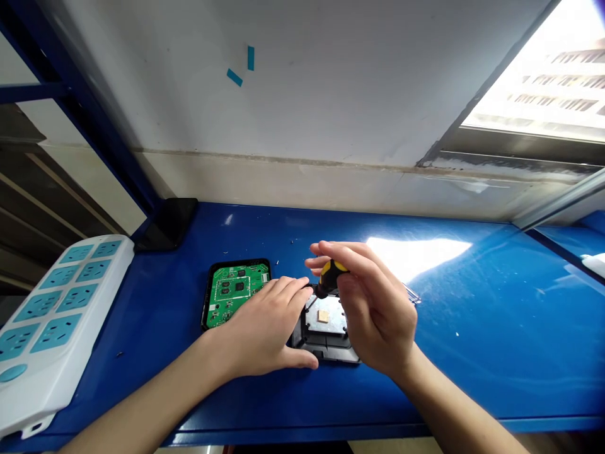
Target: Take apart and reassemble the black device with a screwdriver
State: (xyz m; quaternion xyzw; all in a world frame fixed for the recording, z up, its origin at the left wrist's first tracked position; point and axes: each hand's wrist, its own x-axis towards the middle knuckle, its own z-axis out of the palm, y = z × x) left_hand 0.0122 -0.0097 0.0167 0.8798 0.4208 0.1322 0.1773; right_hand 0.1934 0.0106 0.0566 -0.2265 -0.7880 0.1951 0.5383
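My right hand (378,309) grips a screwdriver (332,276) with a yellow and black handle. Its shaft slants down and left toward the upper left part of a metal plate (333,323) that carries a small tan square pad (323,315). The plate sits in a black plastic housing (326,350). Spread over the housing's left side, my left hand (265,328) lies with fingers stretched out and thumb along the near edge. Beside it, partly under that hand, is a green circuit board (236,287) in a black case (205,309).
A white power strip (61,328) with blue sockets stands at the left. Behind it a black flat object (167,224) leans near the wall. Tiny screws (292,241) lie scattered on the blue table (482,353). A shiny metal piece (413,294) shows behind my right hand.
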